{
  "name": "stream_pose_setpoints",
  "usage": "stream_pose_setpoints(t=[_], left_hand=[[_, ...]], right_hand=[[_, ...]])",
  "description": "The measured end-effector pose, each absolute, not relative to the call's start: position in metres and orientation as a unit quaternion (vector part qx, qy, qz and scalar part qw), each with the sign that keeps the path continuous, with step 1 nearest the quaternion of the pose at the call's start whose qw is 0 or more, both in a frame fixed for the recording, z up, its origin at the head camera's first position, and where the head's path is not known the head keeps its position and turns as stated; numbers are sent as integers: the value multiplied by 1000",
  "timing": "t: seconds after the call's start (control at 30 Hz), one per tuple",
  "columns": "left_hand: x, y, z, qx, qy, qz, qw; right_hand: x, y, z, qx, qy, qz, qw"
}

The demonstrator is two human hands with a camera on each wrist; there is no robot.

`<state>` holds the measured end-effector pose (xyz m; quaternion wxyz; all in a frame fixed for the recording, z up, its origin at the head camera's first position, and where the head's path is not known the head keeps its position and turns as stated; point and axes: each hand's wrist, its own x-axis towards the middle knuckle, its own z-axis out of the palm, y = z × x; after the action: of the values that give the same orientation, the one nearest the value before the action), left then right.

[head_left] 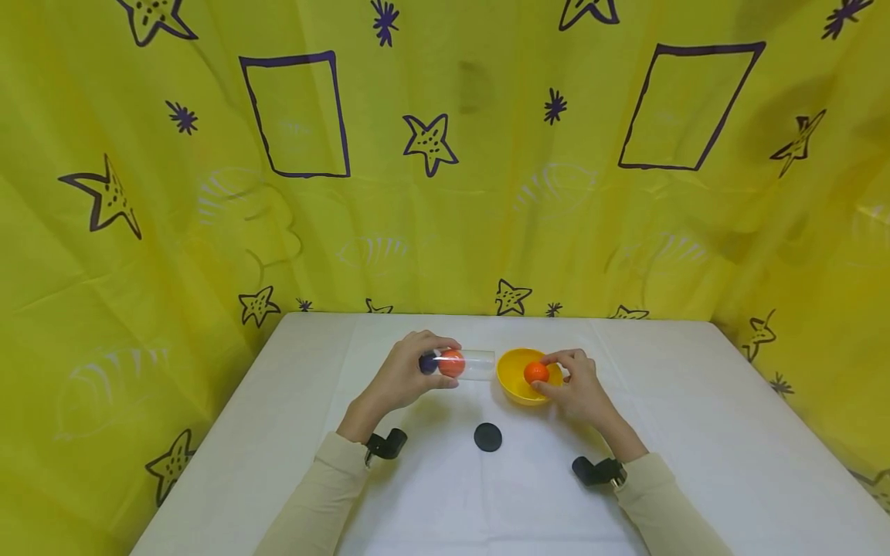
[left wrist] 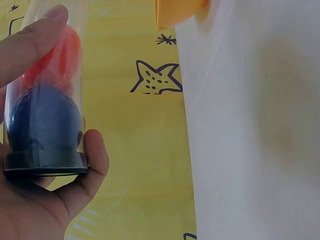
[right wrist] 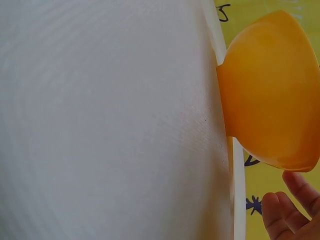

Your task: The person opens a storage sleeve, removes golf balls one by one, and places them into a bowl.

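My left hand point(head_left: 403, 372) grips a clear plastic tube point(head_left: 480, 365), held sideways with its far end toward the bowl. Inside it a dark blue ball point(left wrist: 45, 120) lies against the black-capped end point(left wrist: 46, 161). Beside that sits a red-orange ball point(head_left: 452, 363); the rest of the tube's length looks clear. My right hand point(head_left: 579, 390) pinches an orange ball point(head_left: 536, 373) between thumb and fingers, over the yellow bowl point(head_left: 511, 380). The right wrist view shows the bowl's outer side and some fingertips point(right wrist: 272, 210) below its rim; the ball is hidden there.
A round black lid point(head_left: 488, 437) lies flat on the white-covered table point(head_left: 445, 494), nearer me than the tube and bowl. Behind the table hangs a yellow curtain point(head_left: 445, 216) with drawn stars. Each wrist wears a small black camera point(head_left: 386, 444).
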<state>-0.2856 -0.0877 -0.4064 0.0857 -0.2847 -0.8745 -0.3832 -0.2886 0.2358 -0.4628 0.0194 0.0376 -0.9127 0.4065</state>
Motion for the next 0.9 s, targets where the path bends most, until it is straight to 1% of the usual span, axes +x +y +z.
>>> stream_pose_setpoints(t=[0.17, 0.67, 0.8, 0.9], left_hand=[[-285, -87, -406, -284, -875, -384, 85], [-285, -87, -407, -285, -875, -381, 87], [-285, -88, -405, -286, -876, -380, 88], [-284, -88, -405, -286, -874, -383, 85]], right_hand=[[-289, 236, -463, 34, -914, 403, 12], [-288, 235, -455, 32, -908, 417, 20], [-288, 236, -453, 38, -910, 413, 26], [-287, 239, -452, 51, -910, 410, 41]])
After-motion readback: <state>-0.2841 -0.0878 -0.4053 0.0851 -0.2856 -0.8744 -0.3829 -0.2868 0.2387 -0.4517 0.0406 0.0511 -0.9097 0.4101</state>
